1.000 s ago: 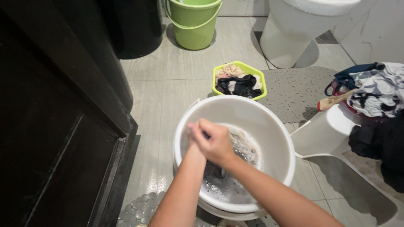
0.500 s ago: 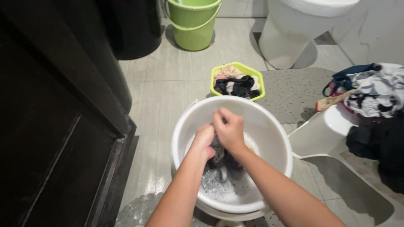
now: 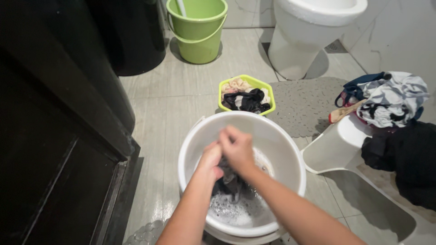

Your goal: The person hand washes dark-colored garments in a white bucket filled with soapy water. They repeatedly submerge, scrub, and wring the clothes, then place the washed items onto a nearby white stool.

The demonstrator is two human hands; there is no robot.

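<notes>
Over the white bucket, both hands bunch a dark wet garment above the soapy water inside it. The left hand and right hand press together, fingers curled tight around the cloth. Just beyond the bucket sits a yellow-green basket of laundry.

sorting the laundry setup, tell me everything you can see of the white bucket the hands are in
The white bucket is round, plastic-looking with a smooth thick rim, standing upright on the grey tiled floor. It holds shallow soapy water with foam at the bottom. Both forearms reach over its near rim; the left hand and right hand grip a dark wet garment above the suds. A small yellow-green basket of clothes sits just behind it, a white stool to its right.
</notes>
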